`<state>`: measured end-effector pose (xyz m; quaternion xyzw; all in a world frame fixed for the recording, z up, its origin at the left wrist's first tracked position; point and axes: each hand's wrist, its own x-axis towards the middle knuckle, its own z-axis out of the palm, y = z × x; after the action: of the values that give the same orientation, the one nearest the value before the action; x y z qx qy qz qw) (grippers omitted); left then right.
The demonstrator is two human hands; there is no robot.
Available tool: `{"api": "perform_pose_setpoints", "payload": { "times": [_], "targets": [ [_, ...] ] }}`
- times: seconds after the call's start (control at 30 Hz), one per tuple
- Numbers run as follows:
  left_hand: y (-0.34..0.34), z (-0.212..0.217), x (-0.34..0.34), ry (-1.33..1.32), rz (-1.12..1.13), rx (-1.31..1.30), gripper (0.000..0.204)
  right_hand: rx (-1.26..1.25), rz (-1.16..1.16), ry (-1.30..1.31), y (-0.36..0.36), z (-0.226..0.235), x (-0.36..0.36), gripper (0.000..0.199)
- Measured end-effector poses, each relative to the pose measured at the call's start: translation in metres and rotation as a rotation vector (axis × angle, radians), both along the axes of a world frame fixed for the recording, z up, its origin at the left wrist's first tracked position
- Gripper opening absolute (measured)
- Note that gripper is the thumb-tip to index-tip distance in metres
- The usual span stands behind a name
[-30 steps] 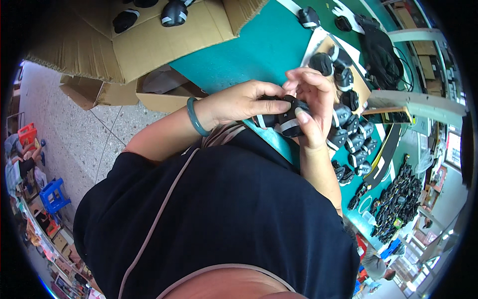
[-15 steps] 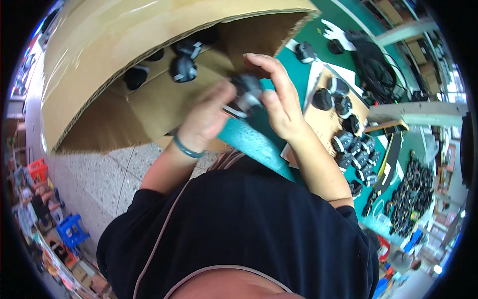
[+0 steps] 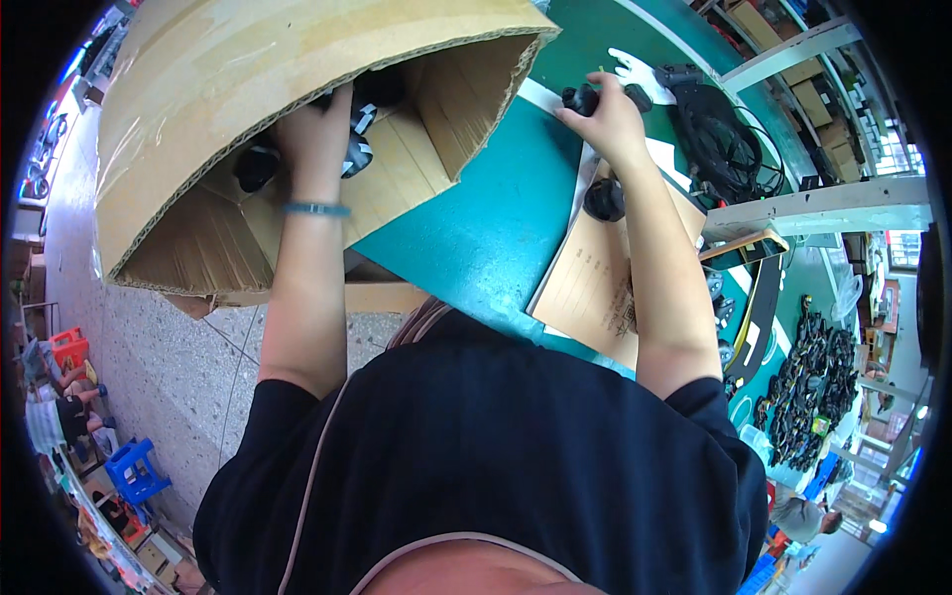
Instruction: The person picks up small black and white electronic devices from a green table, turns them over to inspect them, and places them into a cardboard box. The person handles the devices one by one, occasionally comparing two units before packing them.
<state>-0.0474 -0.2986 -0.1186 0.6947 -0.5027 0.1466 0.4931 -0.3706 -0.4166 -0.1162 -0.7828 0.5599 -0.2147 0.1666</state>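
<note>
Across the upper left of the frame, a large open cardboard box (image 3: 248,89), flaps spread, corrugated edge toward the camera, several black round parts (image 3: 260,167) lying on its floor. Right of the box, running through the middle and up to the top edge, a green counter (image 3: 486,228). On the counter, right of centre, a flat sheet of brown cardboard (image 3: 585,297), one black round part (image 3: 603,200) resting on its upper end beside the right forearm. Further right, at the upper right, a dark tangle of black cables (image 3: 719,139); at the right edge, lower down, a heap of more black parts (image 3: 808,382) on the green surface. Along the left edge, grey speckled floor (image 3: 169,367), with a blue plastic stool (image 3: 134,474) and an orange crate (image 3: 67,347) near the lower left rim.

In the upper left, inside the box, the left hand (image 3: 317,134), a teal band (image 3: 315,209) round its wrist, fingers curled down among the parts there and closed on a black part with white markings (image 3: 357,149); exact grip partly hidden by the hand itself. At the top centre-right, the right hand (image 3: 610,124), reaching far over the counter, fingers wrapped round a small black part (image 3: 581,98), clamped on it at the fingertips. Just beyond that hand, a white label-like piece (image 3: 635,69) on the counter. Hands well apart, the box wall between them.
</note>
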Motion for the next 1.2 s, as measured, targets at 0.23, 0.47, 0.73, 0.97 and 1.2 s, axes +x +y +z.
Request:
{"api": "perform_pose_setpoints", "payload": {
  "times": [0.23, 0.47, 0.73, 0.97, 1.2],
  "targets": [
    [0.090, 0.026, -0.106, 0.770, -1.066, 0.241, 0.037, 0.950, 0.501, -1.298, 0.124, 0.038, -0.016, 0.067],
    [0.079, 0.010, -0.158, 1.208, -1.468, 0.497, 0.059, 0.956, 0.329, -1.496, 0.172, 0.005, -0.021, 0.029],
    [0.091, -0.019, -0.163, 1.508, -1.231, 0.430, 0.040, -0.161, 0.060, -0.156, 0.142, 0.019, -0.079, 0.043],
    [0.090, -0.020, -0.155, 1.354, -1.161, 0.542, 0.037, -0.216, -0.054, 0.068, 0.137, -0.003, -0.060, 0.058],
    [0.081, -0.010, -0.157, 1.267, -1.133, 0.625, 0.040, 0.889, 0.136, -1.365, 0.163, 0.004, -0.066, 0.043]
  ]
}}
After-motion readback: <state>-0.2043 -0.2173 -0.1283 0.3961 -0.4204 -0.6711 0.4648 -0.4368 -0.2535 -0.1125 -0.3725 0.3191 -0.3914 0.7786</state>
